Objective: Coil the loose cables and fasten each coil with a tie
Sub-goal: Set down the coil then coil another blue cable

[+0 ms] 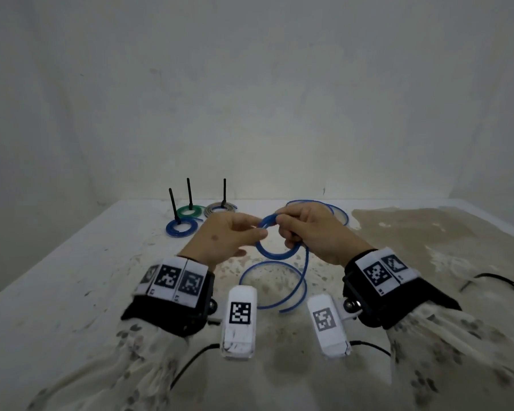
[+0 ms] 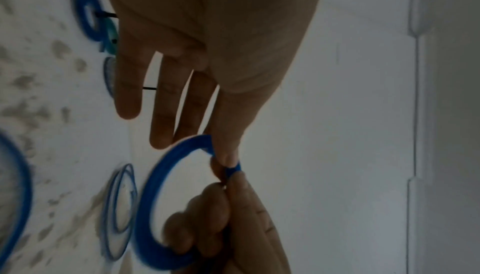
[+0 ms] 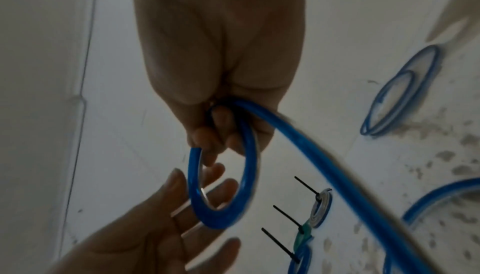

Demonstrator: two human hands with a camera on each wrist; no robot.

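Note:
A blue cable is wound into a small coil (image 1: 267, 254) held above the table between my hands. My right hand (image 1: 283, 230) grips the coil's right side with curled fingers; in the right wrist view the coil (image 3: 249, 165) hangs from that fist. My left hand (image 1: 259, 230) has straight fingers, and in the left wrist view its index fingertip (image 2: 228, 155) touches the top of the coil (image 2: 155, 186). The cable's loose tail (image 1: 304, 280) drops from the right hand and curves over the table towards me. A black tie (image 1: 493, 280) lies at the right.
Three tied coils sit at the back left, each with a black tie end standing up: blue (image 1: 182, 230), green (image 1: 192, 210), grey (image 1: 220, 209). Another loose blue cable (image 1: 340, 212) lies behind my right hand. The stained white table (image 1: 72, 277) ends at a wall.

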